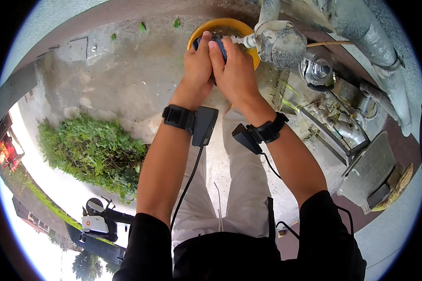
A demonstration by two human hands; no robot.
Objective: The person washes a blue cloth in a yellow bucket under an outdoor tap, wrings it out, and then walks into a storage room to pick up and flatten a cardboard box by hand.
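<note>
1. Head view showed both hands raised together over a yellow basin (244, 28) that stood on the concrete ground (126, 75), near its far edge beside the wall pipes.
2. The left hand (198, 63) was closed, fingers curled and pressed against the right hand, gripping a dark blue item (222, 47) between them.
3. The right hand (234, 70) was likewise clenched on the same dark blue item, thumb laid across its top.
4. The dark blue item sat above the basin's near rim, mostly hidden by the fingers; its long axis and which way it pointed could not be told.
5. A white tap (248, 41) jutted from a grey, crusted pipe fitting (281, 44) and pointed left toward the hands, just beside the right fingers.
6. Each wrist wore a black strap with a small black box; a cable ran from the left wrist box (204, 125) down the forearm.
7. A patch of green weeds (94, 150) grew along the ground's left edge, well apart from the basin.
</note>
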